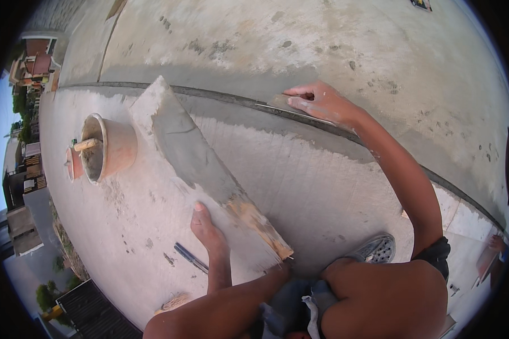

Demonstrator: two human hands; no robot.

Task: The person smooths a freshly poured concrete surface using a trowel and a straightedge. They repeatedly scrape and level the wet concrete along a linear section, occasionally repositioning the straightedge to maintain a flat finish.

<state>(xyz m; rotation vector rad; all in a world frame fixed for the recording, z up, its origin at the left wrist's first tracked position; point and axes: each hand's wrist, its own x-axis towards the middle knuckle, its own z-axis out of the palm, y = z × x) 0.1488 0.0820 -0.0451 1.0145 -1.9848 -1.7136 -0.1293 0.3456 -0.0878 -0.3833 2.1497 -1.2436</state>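
Note:
My left hand (209, 230) supports a wooden board (257, 223) from its left edge. The thumb lies on top, and the other fingers are hidden underneath. Smooth grey cement (186, 144) covers most of the board, which tilts across the space before my knees. Farther off, my right hand (325, 103) is closed, pinching a thin flat metal blade (297, 114). That blade lies edge-on along a narrow dark joint (220, 97) in the concrete. My fingers hide the tool's grip. Damp grey cement borders the joint on both sides.
A cement-smeared bucket (121, 148) with a wooden handle (86, 144) sticking out stands at left, a smaller reddish container (73, 163) behind it. Dark slim tools (191, 257) lie by my left wrist. My shoe (379, 248) is at right; another person's hand (496, 244) shows far right.

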